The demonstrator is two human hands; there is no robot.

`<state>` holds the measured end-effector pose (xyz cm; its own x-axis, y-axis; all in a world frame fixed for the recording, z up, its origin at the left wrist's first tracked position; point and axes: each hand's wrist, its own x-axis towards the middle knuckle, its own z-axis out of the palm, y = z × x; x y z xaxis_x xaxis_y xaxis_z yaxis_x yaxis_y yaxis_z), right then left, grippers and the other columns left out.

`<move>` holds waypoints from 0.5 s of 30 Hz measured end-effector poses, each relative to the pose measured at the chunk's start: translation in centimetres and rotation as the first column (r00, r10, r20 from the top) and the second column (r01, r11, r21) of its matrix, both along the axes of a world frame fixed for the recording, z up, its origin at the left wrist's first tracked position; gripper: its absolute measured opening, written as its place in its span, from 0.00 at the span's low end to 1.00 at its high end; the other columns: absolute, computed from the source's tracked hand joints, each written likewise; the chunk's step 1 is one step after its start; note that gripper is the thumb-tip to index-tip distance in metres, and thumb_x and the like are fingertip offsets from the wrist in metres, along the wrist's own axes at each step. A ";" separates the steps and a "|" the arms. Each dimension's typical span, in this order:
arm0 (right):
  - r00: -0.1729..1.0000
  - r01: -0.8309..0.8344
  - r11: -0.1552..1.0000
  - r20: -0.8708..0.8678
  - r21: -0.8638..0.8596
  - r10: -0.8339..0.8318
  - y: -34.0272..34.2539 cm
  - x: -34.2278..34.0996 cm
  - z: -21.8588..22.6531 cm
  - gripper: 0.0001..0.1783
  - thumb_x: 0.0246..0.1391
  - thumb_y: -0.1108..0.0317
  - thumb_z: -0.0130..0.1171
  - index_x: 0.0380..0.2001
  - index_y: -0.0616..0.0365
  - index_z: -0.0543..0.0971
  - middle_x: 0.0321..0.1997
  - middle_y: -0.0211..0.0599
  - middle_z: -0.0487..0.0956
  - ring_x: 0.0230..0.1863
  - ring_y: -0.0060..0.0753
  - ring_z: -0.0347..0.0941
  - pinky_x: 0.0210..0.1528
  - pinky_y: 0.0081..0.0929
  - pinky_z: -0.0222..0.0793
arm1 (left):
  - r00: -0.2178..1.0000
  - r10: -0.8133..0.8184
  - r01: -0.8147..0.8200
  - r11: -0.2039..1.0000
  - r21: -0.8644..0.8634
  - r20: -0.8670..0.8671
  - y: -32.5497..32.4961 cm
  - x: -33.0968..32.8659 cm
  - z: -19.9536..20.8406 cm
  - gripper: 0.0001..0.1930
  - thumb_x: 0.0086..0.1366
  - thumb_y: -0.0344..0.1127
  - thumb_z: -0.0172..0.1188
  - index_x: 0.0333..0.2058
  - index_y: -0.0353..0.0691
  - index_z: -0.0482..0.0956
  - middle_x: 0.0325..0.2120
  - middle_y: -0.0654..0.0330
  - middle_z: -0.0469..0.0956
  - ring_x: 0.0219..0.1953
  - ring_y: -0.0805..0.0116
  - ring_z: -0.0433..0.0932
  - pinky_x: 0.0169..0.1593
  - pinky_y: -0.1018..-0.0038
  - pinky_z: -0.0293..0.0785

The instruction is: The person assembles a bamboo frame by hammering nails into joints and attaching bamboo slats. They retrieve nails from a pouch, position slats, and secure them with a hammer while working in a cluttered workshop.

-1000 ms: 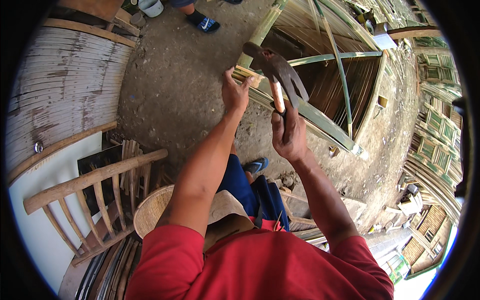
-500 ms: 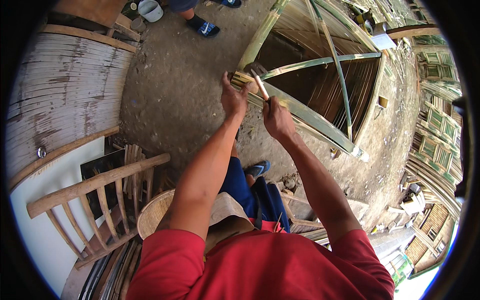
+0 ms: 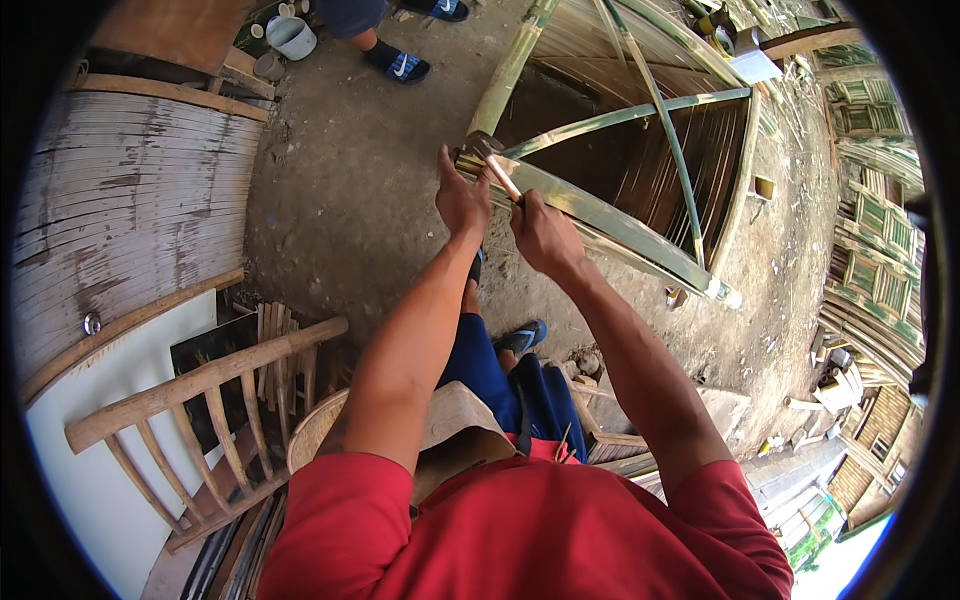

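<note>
Holding a hammer (image 3: 500, 175) right beside the left hand (image 3: 463, 205)

Gripping the handle in the right hand (image 3: 547, 235), with fist wrapped around its lower part. Clasping the near corner of a bamboo frame (image 3: 625, 232) with the left, thumb and fingers to either side of the end; hard to tell how firmly. Holding the hammer's head down at that same corner, close by thumb and forefinger, near enough to make contact impossible to judge.

Could miss slightly and catch the thumb, given so little room around the head. Could also glance off the rounded, smooth bamboo, split the end under a hard blow, or jolt the whole frame askew if clasped too loosely.

Working above bare, dusty earth (image 3: 350, 190), with the frame reaching away to the right. Sharing the ground with another person's sandalled foot (image 3: 398, 65), near a pale bucket (image 3: 291, 38). Bordered on the left by a weathered slatted panel (image 3: 150, 170), a wooden railing (image 3: 205, 382) and a white board (image 3: 90, 500). Edged on the far right by green-framed panels (image 3: 880, 275) and long bamboo strips
</note>
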<state>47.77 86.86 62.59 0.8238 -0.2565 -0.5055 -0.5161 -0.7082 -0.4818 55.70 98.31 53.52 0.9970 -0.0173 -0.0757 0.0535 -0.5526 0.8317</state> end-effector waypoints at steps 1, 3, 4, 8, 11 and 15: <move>0.997 0.061 0.998 0.038 0.008 -0.061 -0.2 0.1 0.2 0.18 0.70 0.55 0.45 0.42 0.62 0.68 0.31 0.68 0.79 0.36 0.75 0.75 0.40 0.63 0.69 | 0.998 0.000 0.005 0.998 0.070 -0.066 0.1 0.1 0.2 0.48 0.57 0.49 0.73 0.69 0.37 0.55 0.59 0.41 0.73 0.58 0.44 0.77 0.57 0.58 0.75; 0.980 0.137 0.991 0.147 -0.007 -0.134 -0.8 -0.6 1.0 0.19 0.69 0.54 0.44 0.42 0.63 0.68 0.32 0.68 0.80 0.37 0.75 0.76 0.42 0.64 0.69 | 0.989 -0.039 0.065 0.981 0.185 -0.144 0.3 0.9 1.6 0.48 0.58 0.52 0.71 0.69 0.39 0.55 0.60 0.43 0.73 0.58 0.45 0.76 0.58 0.57 0.76; 0.962 0.166 0.986 0.216 0.007 -0.164 -1.1 -1.4 1.7 0.19 0.69 0.54 0.44 0.42 0.64 0.68 0.33 0.69 0.80 0.38 0.76 0.76 0.43 0.64 0.70 | 0.969 -0.119 0.171 0.954 0.248 -0.215 1.0 1.1 2.9 0.48 0.58 0.52 0.71 0.69 0.39 0.56 0.60 0.43 0.73 0.58 0.45 0.76 0.58 0.57 0.76; 0.932 0.292 0.955 0.211 0.048 -0.295 -2.2 -8.6 4.5 0.19 0.69 0.54 0.47 0.40 0.63 0.69 0.31 0.68 0.79 0.36 0.76 0.75 0.40 0.63 0.70 | 0.770 -0.537 0.604 0.788 0.121 -0.346 3.9 0.4 12.1 0.27 0.63 0.45 0.66 0.57 0.38 0.73 0.51 0.50 0.81 0.52 0.53 0.80 0.54 0.62 0.77; 0.924 0.299 0.946 0.209 0.124 -0.320 -2.0 -16.9 6.1 0.18 0.69 0.55 0.48 0.39 0.63 0.69 0.30 0.66 0.79 0.35 0.75 0.75 0.39 0.63 0.69 | 0.185 -0.873 0.798 0.401 -0.450 -0.451 7.7 -6.6 21.6 0.11 0.69 0.33 0.59 0.46 0.35 0.83 0.41 0.58 0.85 0.45 0.71 0.82 0.49 0.71 0.77; 0.907 0.327 0.926 0.215 0.189 -0.363 -2.6 -25.0 7.5 0.18 0.68 0.55 0.50 0.40 0.62 0.71 0.31 0.64 0.79 0.36 0.74 0.75 0.39 0.61 0.69 | -0.399 -0.837 0.861 -0.202 -0.467 -0.374 9.3 -20.3 27.4 0.14 0.66 0.30 0.55 0.48 0.34 0.83 0.41 0.50 0.85 0.45 0.59 0.84 0.50 0.65 0.80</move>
<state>22.75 84.22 70.12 0.7983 -0.4858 -0.3559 -0.5702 -0.4195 -0.7064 35.42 107.56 80.94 -0.4366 -0.7927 -0.4254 -0.2346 -0.3562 0.9045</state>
